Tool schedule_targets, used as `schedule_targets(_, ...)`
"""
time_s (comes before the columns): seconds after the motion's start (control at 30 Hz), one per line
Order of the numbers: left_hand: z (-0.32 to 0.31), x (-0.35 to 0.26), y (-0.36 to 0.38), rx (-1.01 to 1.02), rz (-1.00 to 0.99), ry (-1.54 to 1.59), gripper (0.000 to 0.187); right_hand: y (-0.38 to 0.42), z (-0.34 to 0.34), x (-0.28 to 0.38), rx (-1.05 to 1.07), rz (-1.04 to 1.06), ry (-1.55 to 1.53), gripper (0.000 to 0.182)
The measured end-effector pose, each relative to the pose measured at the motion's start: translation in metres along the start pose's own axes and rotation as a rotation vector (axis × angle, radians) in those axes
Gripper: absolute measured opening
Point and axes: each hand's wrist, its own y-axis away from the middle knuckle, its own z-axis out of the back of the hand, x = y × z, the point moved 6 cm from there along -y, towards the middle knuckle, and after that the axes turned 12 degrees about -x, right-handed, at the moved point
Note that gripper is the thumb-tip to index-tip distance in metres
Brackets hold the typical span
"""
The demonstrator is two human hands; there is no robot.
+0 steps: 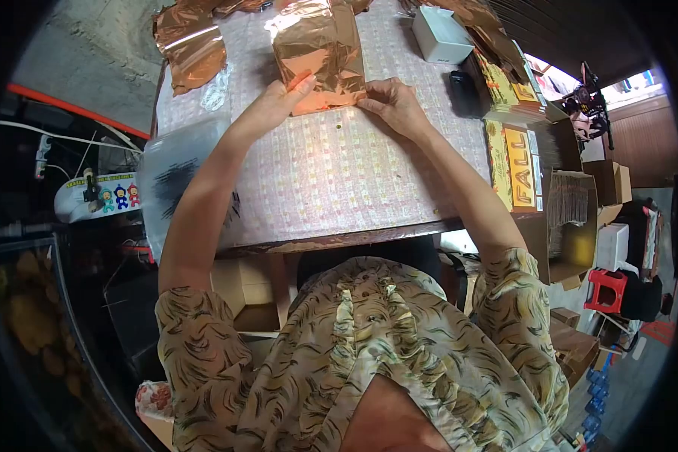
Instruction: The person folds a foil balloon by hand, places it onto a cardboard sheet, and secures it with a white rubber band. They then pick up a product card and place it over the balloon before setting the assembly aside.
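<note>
A shiny copper-coloured foil sheet (316,53) lies on the patterned tablecloth (339,173) toward the far side of the table. My left hand (288,96) is at its near left corner, fingers stretched out and lying flat on the foil. At the near right corner, my right hand (393,104) pinches the foil edge between thumb and fingers. The foil looks creased, and it catches bright light at its far end. A small dark round speck (338,126) lies on the cloth just in front of the foil.
More copper foil (192,53) lies at the far left. A white box (442,35), a black tray (465,94) and stacked printed cards (505,87) stand at the right, near a "FALL" sign (520,169). Clear plastic sheeting (175,162) covers the left edge.
</note>
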Motion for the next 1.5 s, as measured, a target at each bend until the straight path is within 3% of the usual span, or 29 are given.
schedule_targets(0.07, 0.000, 0.001, 0.000, 0.018, 0.018, -0.017, 0.060, 0.001, -0.007, -0.012, 0.050, -0.129, -0.085, 0.019)
schedule_targets(0.27, 0.000, -0.004, 0.003, 0.011, 0.007, -0.030, 0.062, 0.004, -0.006, -0.008, -0.015, -0.037, 0.290, 0.018)
schedule_targets(0.47, 0.004, 0.029, 0.005, 0.017, 0.170, 0.087, 0.055, 0.008, -0.012, -0.013, -0.032, -0.104, 0.265, 0.019)
schedule_targets(0.57, 0.007, 0.039, 0.018, -0.044, 0.058, -0.109, 0.040, 0.012, -0.011, -0.006, -0.073, -0.082, 0.274, 0.018)
schedule_targets(0.63, 0.013, 0.036, 0.030, -0.291, -0.132, -0.154, 0.029, 0.011, -0.012, 0.000, -0.076, -0.109, 0.290, 0.018)
schedule_targets(0.8, 0.009, 0.041, 0.035, -0.343, -0.122, -0.195, 0.028, 0.010, -0.017, -0.002, -0.098, -0.111, 0.323, 0.019)
schedule_targets(0.87, 0.007, 0.042, 0.036, -0.367, -0.116, -0.188, 0.028, 0.010, -0.018, -0.002, -0.116, -0.073, 0.400, 0.034)
schedule_targets(1.03, 0.007, 0.046, 0.041, -0.516, -0.154, -0.333, 0.030, 0.010, -0.020, 0.004, -0.159, -0.072, 0.421, 0.027)
schedule_targets(1.07, 0.007, 0.047, 0.041, -0.516, -0.153, -0.333, 0.030, 0.011, -0.019, 0.007, -0.166, -0.101, 0.405, 0.021)
schedule_targets(1.5, 0.003, 0.038, 0.047, -0.491, -0.198, -0.390, 0.026, 0.010, -0.025, 0.017, -0.305, 0.073, 0.534, 0.021)
